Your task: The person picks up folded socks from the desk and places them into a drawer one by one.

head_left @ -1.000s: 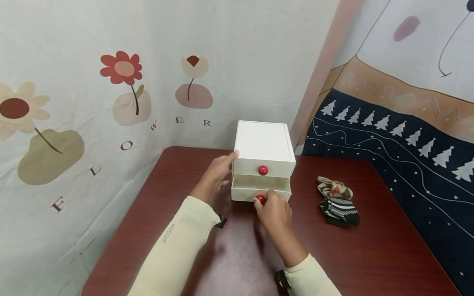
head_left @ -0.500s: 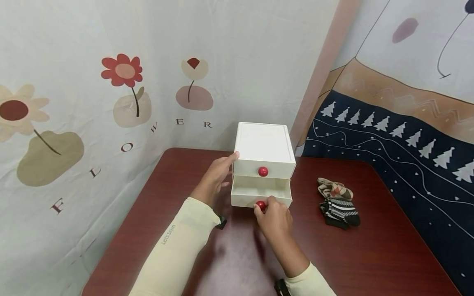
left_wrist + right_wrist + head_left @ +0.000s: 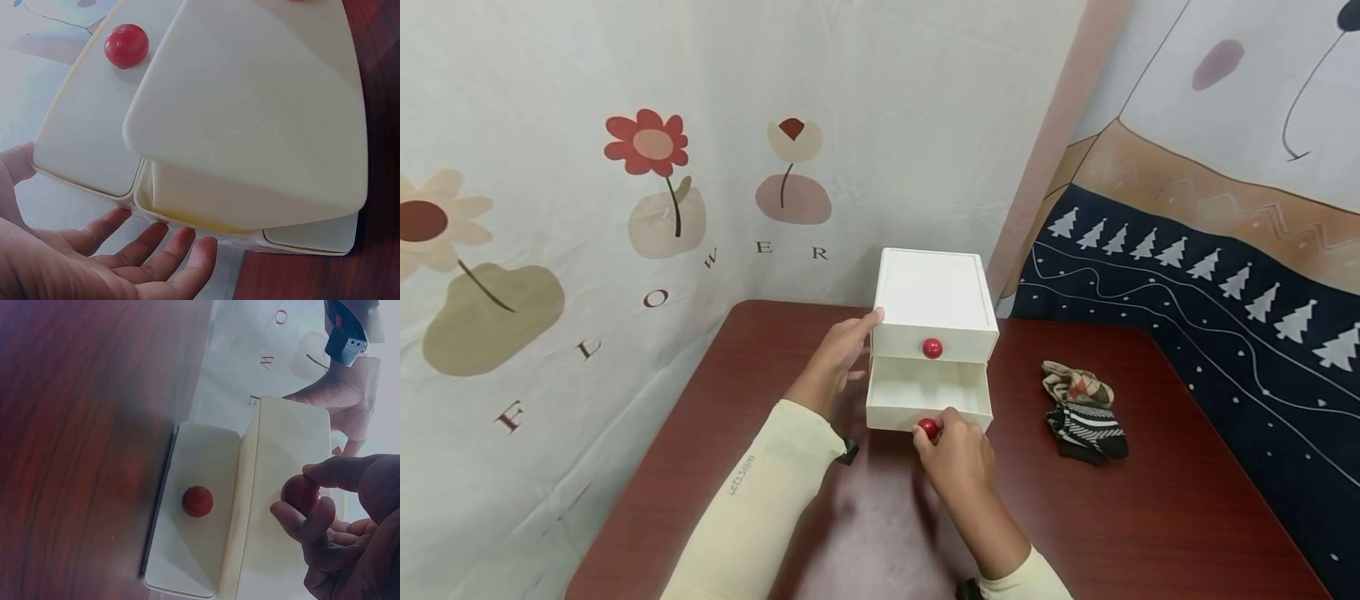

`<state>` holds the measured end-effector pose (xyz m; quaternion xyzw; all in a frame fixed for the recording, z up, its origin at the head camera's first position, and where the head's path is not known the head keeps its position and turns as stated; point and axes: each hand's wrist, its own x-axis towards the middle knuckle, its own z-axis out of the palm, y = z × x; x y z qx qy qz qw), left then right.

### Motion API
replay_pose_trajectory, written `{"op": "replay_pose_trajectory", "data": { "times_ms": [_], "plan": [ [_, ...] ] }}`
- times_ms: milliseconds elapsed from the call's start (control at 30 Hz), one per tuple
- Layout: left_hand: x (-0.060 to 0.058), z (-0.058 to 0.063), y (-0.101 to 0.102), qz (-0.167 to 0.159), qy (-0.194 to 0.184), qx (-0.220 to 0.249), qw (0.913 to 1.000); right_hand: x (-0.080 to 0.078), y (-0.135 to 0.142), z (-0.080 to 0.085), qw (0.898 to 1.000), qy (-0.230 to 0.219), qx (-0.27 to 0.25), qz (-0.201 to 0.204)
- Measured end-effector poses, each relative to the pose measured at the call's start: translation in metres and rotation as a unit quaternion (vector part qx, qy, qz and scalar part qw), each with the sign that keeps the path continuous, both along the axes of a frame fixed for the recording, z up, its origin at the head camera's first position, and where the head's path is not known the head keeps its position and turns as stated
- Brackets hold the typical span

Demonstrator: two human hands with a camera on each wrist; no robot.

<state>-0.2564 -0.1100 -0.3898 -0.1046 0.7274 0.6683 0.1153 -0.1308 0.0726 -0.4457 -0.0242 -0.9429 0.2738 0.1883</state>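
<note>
A small white drawer cabinet [image 3: 936, 287] with red ball knobs stands on the table. Its middle drawer [image 3: 902, 417] sticks out, bare inside as far as the head view shows. My right hand [image 3: 958, 454] pinches this drawer's red knob [image 3: 301, 494] between thumb and fingers. Above, the top drawer [image 3: 90, 119] is closed; the bottom drawer [image 3: 194, 544], also closed, shows in the right wrist view but is hidden in the head view. My left hand [image 3: 837, 354] rests along the cabinet's left side, fingers extended against the wall and thumb at the upper front edge.
Patterned socks [image 3: 1078, 387] and black-and-white striped socks [image 3: 1090, 429] lie together right of the cabinet on the dark red table [image 3: 1180, 500]. Behind the table hangs a pale flower-print curtain [image 3: 715, 83], with a navy tree-print cloth [image 3: 1157, 308] at the right.
The middle drawer has slid farther out toward me, its knob still pinched by my right hand. My left hand has stayed at the cabinet's side.
</note>
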Motion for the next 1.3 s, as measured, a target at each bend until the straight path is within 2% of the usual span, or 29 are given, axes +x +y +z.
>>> {"op": "replay_pose_trajectory", "data": {
  "times_ms": [567, 933, 1033, 1133, 1300],
  "plan": [
    [-0.001, 0.001, 0.0, 0.0, -0.003, -0.005, 1.0, 0.005, 0.0, -0.002, 1.0, 0.019, 0.011, -0.003],
    [0.0, 0.002, -0.001, -0.003, -0.002, -0.015, 0.9999, 0.013, 0.004, 0.005, 0.998, -0.02, 0.057, -0.022],
    [-0.001, 0.001, -0.001, -0.005, -0.002, -0.02, 0.9998, 0.014, 0.009, 0.009, 0.997, -0.018, 0.067, -0.026],
    [-0.001, 0.001, 0.0, -0.005, -0.003, -0.021, 0.9998, 0.015, 0.017, 0.012, 0.997, 0.01, 0.068, -0.03],
    [-0.001, 0.001, 0.0, -0.005, -0.008, -0.018, 0.9998, 0.012, 0.034, 0.015, 0.991, 0.123, 0.035, -0.033]
  ]
}}
